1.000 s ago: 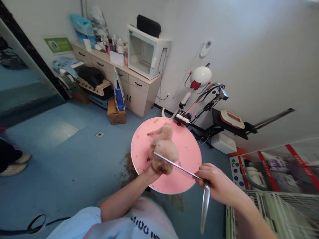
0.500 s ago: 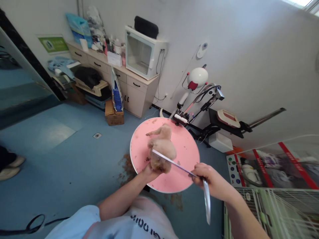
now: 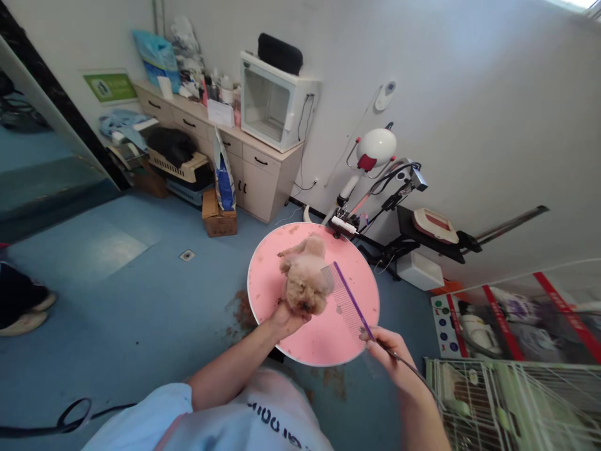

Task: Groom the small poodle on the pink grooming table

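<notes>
L hand [image 3: 287,319]: grip cups dog [image 3: 307,282] under chin, nearer | R hand [image 3: 389,354]: grip holds comb [image 3: 353,299], long axis slants fwd-L, teeth twd dog | dog: on desk [image 3: 319,344], fwd-L of R grip

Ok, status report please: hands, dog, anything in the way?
Left hand under head of dog, on table. Right hand holding comb beside it, contact unclear. Nothing seen between comb and dog.
</notes>
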Available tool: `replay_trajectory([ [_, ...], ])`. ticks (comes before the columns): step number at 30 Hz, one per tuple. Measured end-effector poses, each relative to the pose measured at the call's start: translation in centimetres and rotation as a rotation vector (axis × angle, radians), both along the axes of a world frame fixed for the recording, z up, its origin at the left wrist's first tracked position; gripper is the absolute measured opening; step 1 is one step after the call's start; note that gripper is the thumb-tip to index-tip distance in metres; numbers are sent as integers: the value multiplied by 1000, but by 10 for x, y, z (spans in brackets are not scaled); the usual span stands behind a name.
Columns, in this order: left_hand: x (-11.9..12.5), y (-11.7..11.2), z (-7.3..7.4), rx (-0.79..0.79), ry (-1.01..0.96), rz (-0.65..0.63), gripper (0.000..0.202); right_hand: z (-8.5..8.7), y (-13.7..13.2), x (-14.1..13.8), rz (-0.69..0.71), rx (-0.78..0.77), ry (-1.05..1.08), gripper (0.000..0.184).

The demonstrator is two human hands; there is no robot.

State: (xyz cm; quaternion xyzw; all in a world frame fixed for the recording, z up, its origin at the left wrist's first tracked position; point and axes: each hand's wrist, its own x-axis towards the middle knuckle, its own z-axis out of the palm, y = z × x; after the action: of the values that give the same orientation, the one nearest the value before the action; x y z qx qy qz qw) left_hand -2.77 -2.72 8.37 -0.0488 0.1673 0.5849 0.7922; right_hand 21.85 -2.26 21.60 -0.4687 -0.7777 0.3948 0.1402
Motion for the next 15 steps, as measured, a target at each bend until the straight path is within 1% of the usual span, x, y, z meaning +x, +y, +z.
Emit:
replay_trajectory([
  [4, 1, 0, 4, -36, 15, 1, 12, 1, 8, -1, 21, -12, 52, 27],
  [6, 1, -1, 5, -64, 18, 1, 10, -8, 18, 0, -49, 2, 95, 25],
  [7, 1, -1, 6, -71, 16, 0, 8, -18, 24, 0, -116, 9, 121, 25],
  [9, 1, -1, 6, -61, 8, -4, 8, -47, 34, -3, -325, 1, 155, 31],
  [10, 1, -1, 7, -50, 5, -5, 8, -65, 38, -7, -448, -23, 152, 34],
  [11, 1, -1, 7, -39, 2, -6, 9, -85, 39, -12, -588, -63, 107, 38],
  [12, 0, 0, 8, -31, -1, -3, 8, -105, 38, -17, -639, -87, 61, 41],
  [13, 0, 0, 8, -26, -3, 1, 8, -124, 35, -23, -651, -115, 24, 41],
  [14, 0, 0, 9, -24, -4, 5, 7, -142, 29, -28, -655, -173, -43, 41],
  [15, -1, 0, 10, -24, -5, 9, 7, -156, 23, -32, -626, -242, -107, 40],
])
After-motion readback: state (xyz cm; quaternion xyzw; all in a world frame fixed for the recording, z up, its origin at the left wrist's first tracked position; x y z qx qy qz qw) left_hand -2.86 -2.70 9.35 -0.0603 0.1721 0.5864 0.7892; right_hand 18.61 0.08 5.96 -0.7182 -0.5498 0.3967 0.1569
